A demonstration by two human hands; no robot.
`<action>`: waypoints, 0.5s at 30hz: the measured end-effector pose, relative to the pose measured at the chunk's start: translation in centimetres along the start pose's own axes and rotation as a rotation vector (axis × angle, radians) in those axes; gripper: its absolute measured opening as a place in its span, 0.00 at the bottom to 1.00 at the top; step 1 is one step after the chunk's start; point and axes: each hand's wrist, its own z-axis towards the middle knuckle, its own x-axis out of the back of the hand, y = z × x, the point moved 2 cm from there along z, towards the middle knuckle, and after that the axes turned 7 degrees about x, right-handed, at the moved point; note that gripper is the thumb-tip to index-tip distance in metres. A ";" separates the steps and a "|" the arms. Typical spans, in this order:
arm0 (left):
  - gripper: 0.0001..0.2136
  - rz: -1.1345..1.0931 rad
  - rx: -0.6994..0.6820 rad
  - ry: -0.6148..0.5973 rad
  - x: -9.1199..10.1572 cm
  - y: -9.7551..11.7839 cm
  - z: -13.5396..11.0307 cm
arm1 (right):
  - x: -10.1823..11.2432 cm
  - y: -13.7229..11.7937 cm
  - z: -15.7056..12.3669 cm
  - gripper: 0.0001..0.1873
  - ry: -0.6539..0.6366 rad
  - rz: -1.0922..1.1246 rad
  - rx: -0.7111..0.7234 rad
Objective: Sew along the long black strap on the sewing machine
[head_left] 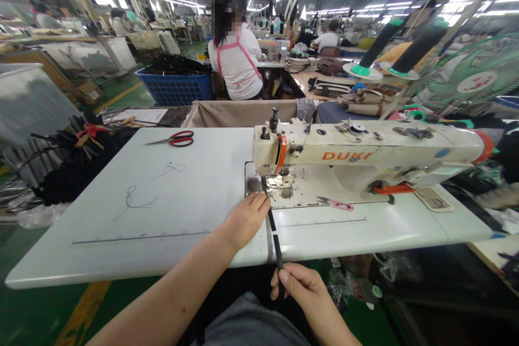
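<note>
A narrow black strap (277, 251) runs from the sewing machine's needle area down over the table's front edge. A pale break crosses it near the edge; I cannot tell if it is two pieces. My left hand (248, 217) lies beside the presser foot (279, 179), its fingers together and pressing on the strap's far part. Below the edge, my right hand (299, 285) pinches the near part between thumb and fingers. The white sewing machine (365, 151) stands just beyond both hands. Pink thread snips (335, 204) lie on its bed, to the right of my left hand.
Red-handled scissors (181, 139) and loose threads (135, 199) lie on the white tabletop (101, 211), which has a printed ruler. Black strips (60, 173) are bundled at left. A blue crate (176, 86), a seated co-worker (237, 65), thread cones (377, 48) and a fan (478, 81) stand beyond.
</note>
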 end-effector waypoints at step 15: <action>0.08 -0.017 -0.030 -0.006 0.5 0.1 0.1 | 0.1 -0.1 -0.1 0.26 0.019 0.006 -0.022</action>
